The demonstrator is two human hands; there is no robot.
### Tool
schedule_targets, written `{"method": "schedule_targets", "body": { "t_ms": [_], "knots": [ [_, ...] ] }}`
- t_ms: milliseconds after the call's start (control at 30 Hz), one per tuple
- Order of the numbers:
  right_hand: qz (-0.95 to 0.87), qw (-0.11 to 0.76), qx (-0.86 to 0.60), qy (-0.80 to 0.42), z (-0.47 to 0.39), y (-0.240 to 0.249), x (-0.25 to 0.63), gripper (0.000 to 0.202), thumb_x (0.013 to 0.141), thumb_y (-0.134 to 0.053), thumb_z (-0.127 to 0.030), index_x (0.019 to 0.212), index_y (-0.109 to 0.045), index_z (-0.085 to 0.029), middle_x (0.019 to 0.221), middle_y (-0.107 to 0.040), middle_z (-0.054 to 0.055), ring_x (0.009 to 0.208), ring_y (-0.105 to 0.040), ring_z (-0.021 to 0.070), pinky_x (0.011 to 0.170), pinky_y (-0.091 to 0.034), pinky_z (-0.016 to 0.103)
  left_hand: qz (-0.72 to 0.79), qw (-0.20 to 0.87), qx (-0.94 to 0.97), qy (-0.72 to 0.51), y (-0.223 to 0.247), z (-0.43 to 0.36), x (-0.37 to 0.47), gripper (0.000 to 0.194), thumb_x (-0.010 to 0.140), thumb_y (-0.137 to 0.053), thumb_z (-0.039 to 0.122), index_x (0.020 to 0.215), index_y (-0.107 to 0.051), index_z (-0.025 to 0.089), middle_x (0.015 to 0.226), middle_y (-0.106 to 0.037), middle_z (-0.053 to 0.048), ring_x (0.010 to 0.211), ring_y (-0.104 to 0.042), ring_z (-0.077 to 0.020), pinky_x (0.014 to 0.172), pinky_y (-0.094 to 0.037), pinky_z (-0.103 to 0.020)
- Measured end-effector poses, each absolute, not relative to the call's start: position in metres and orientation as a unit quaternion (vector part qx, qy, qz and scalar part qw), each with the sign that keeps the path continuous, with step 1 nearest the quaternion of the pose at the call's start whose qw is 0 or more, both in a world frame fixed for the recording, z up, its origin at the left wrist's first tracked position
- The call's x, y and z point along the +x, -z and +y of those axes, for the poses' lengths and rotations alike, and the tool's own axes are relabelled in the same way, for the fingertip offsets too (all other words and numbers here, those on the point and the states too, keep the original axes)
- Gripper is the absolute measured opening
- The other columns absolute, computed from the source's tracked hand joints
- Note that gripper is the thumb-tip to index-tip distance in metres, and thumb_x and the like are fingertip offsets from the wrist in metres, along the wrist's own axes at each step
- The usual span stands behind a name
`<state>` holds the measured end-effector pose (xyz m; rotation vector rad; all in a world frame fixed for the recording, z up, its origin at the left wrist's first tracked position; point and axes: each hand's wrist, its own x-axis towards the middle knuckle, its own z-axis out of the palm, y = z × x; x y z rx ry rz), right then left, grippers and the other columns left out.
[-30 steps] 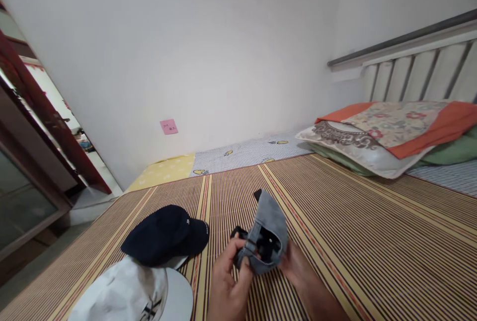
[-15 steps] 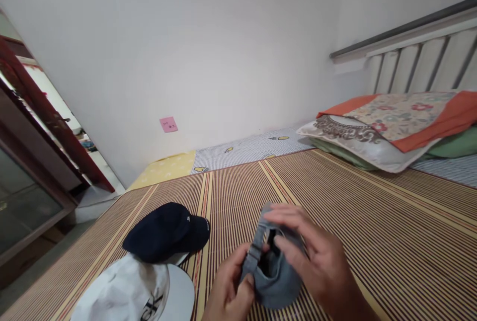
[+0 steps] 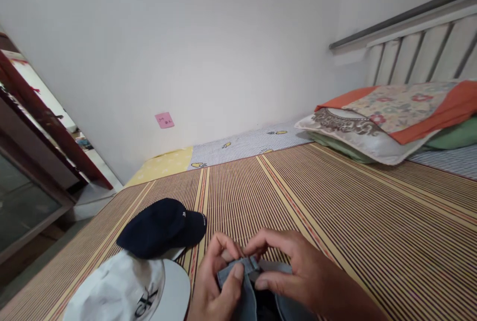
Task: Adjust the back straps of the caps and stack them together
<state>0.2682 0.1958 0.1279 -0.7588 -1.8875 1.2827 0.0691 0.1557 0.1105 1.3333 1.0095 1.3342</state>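
Note:
A grey-blue baseball cap [image 3: 248, 293] is held low in the head view, its dark inside turned up toward me. My left hand [image 3: 219, 281] pinches the cap's back strap between thumb and fingers. On the other side of the strap, my right hand [image 3: 294, 271] has its thumb and forefinger closed on the strap near the buckle. The cap's lower part runs out of the picture. Left of my hands, a navy cap [image 3: 156, 229] lies partly over a white cap [image 3: 115, 286] with dark letters on its front.
A striped bamboo mat [image 3: 238, 192] covers the bed. Pillows [image 3: 395, 142] with a floral and orange cloth on top are piled at the right, beside a slatted headboard [image 3: 428, 50]. A pink note [image 3: 164, 120] sticks to the wall. A doorway [image 3: 61, 112] opens at the left.
The grey-blue cap has come lower and closer to me, its strap turned more level. My right hand has moved from the cap's far edge onto the strap beside my left hand.

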Motion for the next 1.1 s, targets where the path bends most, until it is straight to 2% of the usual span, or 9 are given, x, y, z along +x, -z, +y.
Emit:
{"method": "schedule_targets", "body": {
  "t_ms": [100, 233, 367, 500, 667, 767, 867, 967, 1100],
  "knots": [
    [-0.725, 0.366, -0.312, -0.494, 0.198, -0.128, 0.268, 0.017, 0.076, -0.078, -0.019, 0.092, -0.077, -0.025, 0.089, -0.075, -0.003, 0.087, -0.065, 0.0178, 0.084, -0.047, 0.028, 0.405, 0.5, 0.558, -0.524, -0.11, 0.155, 0.069, 0.032, 0.088, -0.076, 0.05, 0.086, -0.057, 0.023, 0.076, -0.057, 0.001, 0.068, -0.049, -0.0137, 0.061, -0.038, -0.023],
    [-0.713, 0.386, -0.321, -0.49, 0.202, -0.125, 0.268, 0.017, 0.076, -0.079, -0.021, 0.093, -0.078, -0.026, 0.086, -0.073, -0.004, 0.077, -0.06, 0.0143, 0.08, -0.047, 0.026, 0.398, 0.507, 0.588, -0.489, -0.108, 0.157, 0.064, 0.033, 0.089, -0.074, 0.052, 0.09, -0.057, 0.024, 0.081, -0.057, 0.001, 0.069, -0.048, -0.0127, 0.062, -0.039, -0.022],
    [-0.704, 0.407, -0.293, -0.503, 0.204, -0.125, 0.269, 0.016, 0.076, -0.079, -0.02, 0.091, -0.079, -0.026, 0.078, -0.069, -0.006, 0.07, -0.056, 0.0118, 0.079, -0.047, 0.024, 0.393, 0.485, 0.597, -0.505, -0.103, 0.162, 0.063, 0.033, 0.089, -0.073, 0.053, 0.09, -0.057, 0.024, 0.082, -0.055, 0.001, 0.073, -0.049, -0.0132, 0.063, -0.04, -0.022],
    [-0.695, 0.41, -0.289, -0.515, 0.204, -0.125, 0.269, 0.018, 0.073, -0.079, -0.018, 0.09, -0.08, -0.026, 0.077, -0.068, -0.006, 0.069, -0.054, 0.012, 0.075, -0.047, 0.023, 0.377, 0.495, 0.603, -0.498, -0.097, 0.164, 0.063, 0.037, 0.089, -0.074, 0.052, 0.08, -0.056, 0.021, 0.077, -0.053, 0.001, 0.072, -0.048, -0.0129, 0.064, -0.04, -0.023],
    [-0.693, 0.41, -0.29, -0.518, 0.206, -0.123, 0.267, 0.015, 0.075, -0.078, -0.021, 0.089, -0.079, -0.025, 0.076, -0.068, -0.005, 0.068, -0.054, 0.0122, 0.076, -0.047, 0.024, 0.356, 0.55, 0.574, -0.492, -0.089, 0.166, 0.058, 0.037, 0.085, -0.077, 0.053, 0.091, -0.061, 0.021, 0.081, -0.057, 0.0, 0.07, -0.045, -0.0115, 0.062, -0.036, -0.021],
    [-0.699, 0.409, -0.285, -0.513, 0.206, -0.121, 0.267, 0.015, 0.076, -0.078, -0.023, 0.09, -0.078, -0.025, 0.078, -0.069, -0.005, 0.07, -0.055, 0.0122, 0.08, -0.047, 0.025, 0.352, 0.558, 0.567, -0.495, -0.083, 0.168, 0.056, 0.033, 0.087, -0.077, 0.048, 0.088, -0.059, 0.02, 0.076, -0.053, 0.003, 0.064, -0.04, -0.0092, 0.058, -0.032, -0.021],
    [-0.706, 0.408, -0.273, -0.511, 0.206, -0.119, 0.267, 0.016, 0.077, -0.079, -0.027, 0.093, -0.078, -0.025, 0.079, -0.068, -0.005, 0.072, -0.056, 0.0132, 0.082, -0.047, 0.026, 0.358, 0.555, 0.563, -0.497, -0.082, 0.166, 0.056, 0.029, 0.094, -0.07, 0.046, 0.087, -0.059, 0.019, 0.078, -0.054, 0.001, 0.069, -0.044, -0.0107, 0.063, -0.035, -0.022],
    [-0.708, 0.408, -0.272, -0.507, 0.206, -0.119, 0.267, 0.019, 0.076, -0.078, -0.023, 0.094, -0.078, -0.025, 0.078, -0.067, -0.005, 0.072, -0.055, 0.0132, 0.082, -0.047, 0.027, 0.354, 0.569, 0.547, -0.502, -0.086, 0.164, 0.058, 0.028, 0.097, -0.064, 0.048, 0.091, -0.059, 0.021, 0.084, -0.055, 0.0, 0.075, -0.047, -0.012, 0.066, -0.038, -0.022],
    [-0.721, 0.403, -0.279, -0.49, 0.206, -0.121, 0.266, 0.019, 0.077, -0.077, -0.022, 0.095, -0.078, -0.025, 0.08, -0.067, -0.005, 0.072, -0.056, 0.013, 0.082, -0.046, 0.028, 0.37, 0.567, 0.532, -0.509, -0.087, 0.165, 0.06, 0.028, 0.096, -0.066, 0.047, 0.09, -0.058, 0.021, 0.084, -0.054, 0.002, 0.075, -0.047, -0.0114, 0.069, -0.04, -0.022]
  ]
}}
